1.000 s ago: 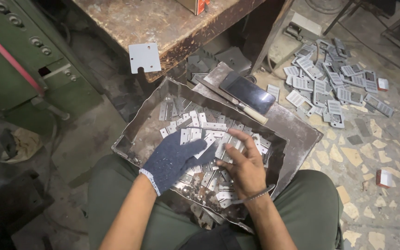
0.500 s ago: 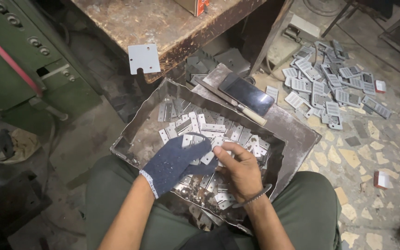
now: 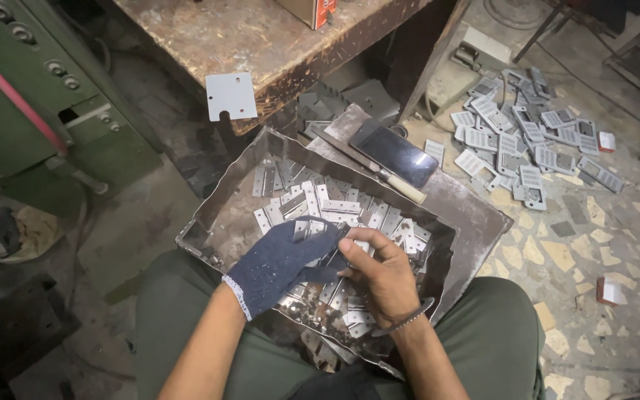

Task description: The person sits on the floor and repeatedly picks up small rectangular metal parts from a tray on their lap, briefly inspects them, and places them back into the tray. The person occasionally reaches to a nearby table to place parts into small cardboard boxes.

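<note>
A dented metal tray (image 3: 220,215) rests on my lap, filled with several small flat metal plates (image 3: 335,211) with holes. My left hand (image 3: 279,263), in a dark blue knitted glove, lies over the plates near the tray's middle and pinches a small stack of them. My bare right hand (image 3: 383,274), a bracelet on its wrist, meets the left hand and grips the same stack of plates from the right side. More plates lie under both hands.
A dark phone (image 3: 398,152) and a wooden-handled file (image 3: 368,167) lie on a metal sheet behind the tray. A square plate (image 3: 231,96) hangs over the rusty workbench edge (image 3: 261,30). Perforated metal pieces (image 3: 520,141) litter the floor at right. A green machine (image 3: 24,96) stands left.
Both hands have drawn closer together over the tray, with the right hand's fingers now closing on the plates held by the gloved left hand.
</note>
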